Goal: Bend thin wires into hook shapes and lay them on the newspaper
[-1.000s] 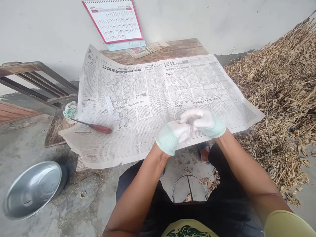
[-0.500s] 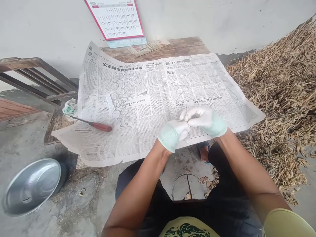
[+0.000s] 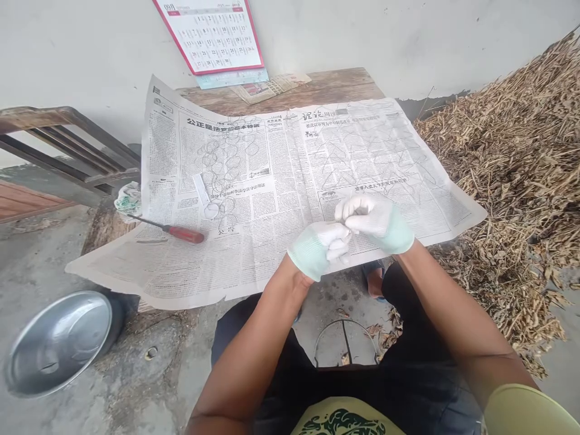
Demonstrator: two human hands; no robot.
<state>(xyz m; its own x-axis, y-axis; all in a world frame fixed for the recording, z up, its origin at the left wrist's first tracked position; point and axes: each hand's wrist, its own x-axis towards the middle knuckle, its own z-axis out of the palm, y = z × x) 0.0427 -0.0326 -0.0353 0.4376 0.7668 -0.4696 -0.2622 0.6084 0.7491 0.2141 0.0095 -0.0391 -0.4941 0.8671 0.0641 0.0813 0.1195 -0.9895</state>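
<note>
Dried stalk heap (image 3: 512, 199): one, at right. Newspaper (image 3: 272, 248): one sheet, spread. Metal basin (image 3: 61, 344): one, lower left. Left hand (image 3: 321, 243), right hand (image 3: 375, 222): two, white-gloved. Red-handled screwdriver (image 3: 186, 234): one. Fine dark loops (image 3: 210, 159) on newspaper: many, too fine to count. Newspaper's near edge just below both hands; wide gap between screwdriver and left hand. Fingertips of both hands in narrow pinch on thin strand (image 3: 342, 222), over newspaper's near part; strand fine, barely visible, mostly hidden.
</note>
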